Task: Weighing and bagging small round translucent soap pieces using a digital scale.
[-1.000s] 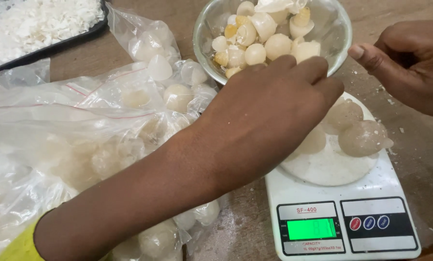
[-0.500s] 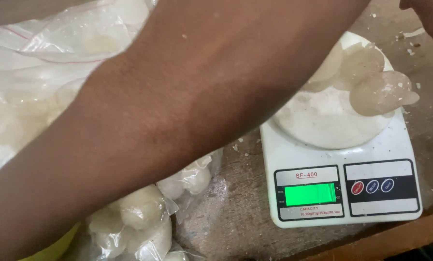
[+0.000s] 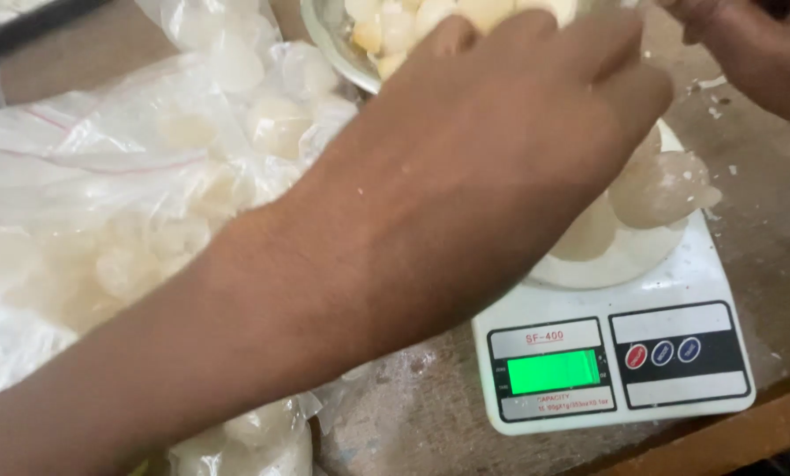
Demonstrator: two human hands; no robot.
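My left hand [image 3: 536, 97] reaches across from the lower left, back up and fingers curled. It hovers over the round platform of a white kitchen scale [image 3: 501, 322], right by the rim of a glass bowl [image 3: 331, 42]. The palm side is hidden, so I cannot tell whether it holds anything. Pale translucent lumps [image 3: 664, 189] lie on the platform just beyond its fingers. The bowl holds several cream-coloured round pieces [image 3: 395, 26]. My right hand [image 3: 748, 48] shows only partly at the top right corner, its fingers cut off by the frame.
Clear plastic bags [image 3: 148, 176] full of the same pale pieces cover the left side. A dark tray [image 3: 25, 26] peeks in at the top left. The scale's green display [image 3: 552, 370] is lit. The brown worktop [image 3: 765, 229] ends at a wooden edge [image 3: 721, 441].
The view swung down over the scale with my left arm filling it, then rose again. My left hand is still over the platform by the bowl. My right hand has drawn toward the top right corner.
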